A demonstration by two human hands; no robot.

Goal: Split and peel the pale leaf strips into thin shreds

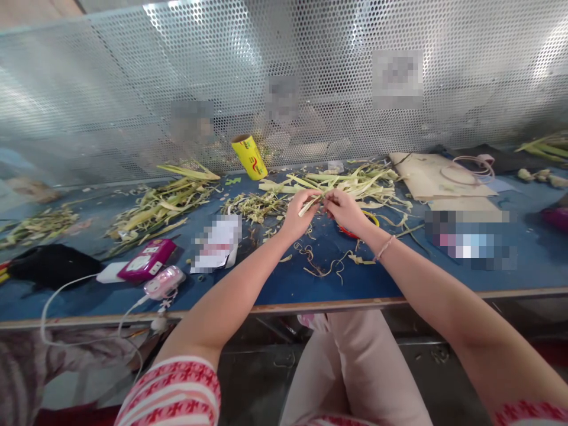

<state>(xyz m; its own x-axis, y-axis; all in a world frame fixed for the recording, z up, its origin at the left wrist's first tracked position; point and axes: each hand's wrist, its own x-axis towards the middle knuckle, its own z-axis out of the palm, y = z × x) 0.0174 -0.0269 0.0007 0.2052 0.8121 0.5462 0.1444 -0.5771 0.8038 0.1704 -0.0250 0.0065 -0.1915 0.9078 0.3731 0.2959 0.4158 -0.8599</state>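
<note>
My left hand [298, 214] and my right hand [345, 210] meet above the blue table [275, 284], both pinching one pale green leaf strip [310, 204] that runs between their fingertips. Just behind the hands lies a loose pile of similar green and cream strips [355, 180]. Curled thin trimmings [326, 266] lie on the table under my wrists. A red and yellow ring-shaped object [371, 220] shows partly under my right hand.
A yellow roll [249, 156] stands by the perforated metal screen [284, 77]. More leaf piles [160, 204] lie left. A magenta device [147, 259], a pink gadget [164, 282] with white cables, a black pouch [48, 263], cardboard [437, 174].
</note>
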